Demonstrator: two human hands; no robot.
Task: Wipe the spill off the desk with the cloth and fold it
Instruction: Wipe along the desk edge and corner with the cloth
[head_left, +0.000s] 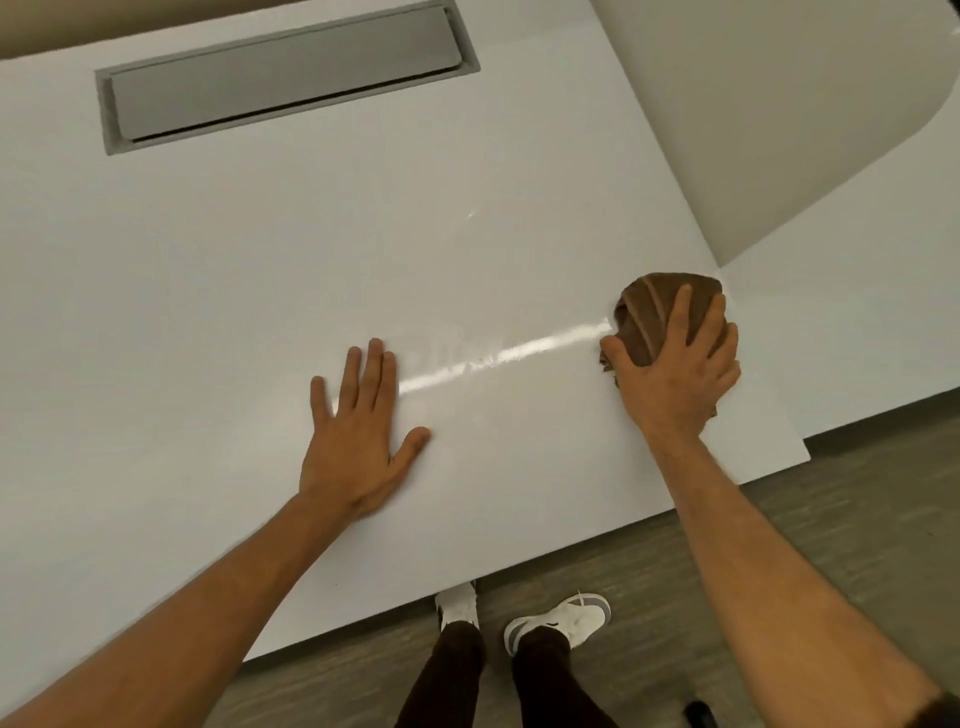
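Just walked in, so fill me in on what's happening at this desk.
A person stands at a white desk wiping it. The right hand grips a bunched brown cloth pressed to the surface near the desk's right side. The left hand lies flat on the desk, fingers straight. Between the two hands runs a shiny wet streak with some smeared liquid, so the spill isn't fully cleared. The cloth is crumpled, not folded yet.

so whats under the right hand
A bunched brown cloth sits under the right hand, on the white desk. Whether any spill lies beneath it is hidden.
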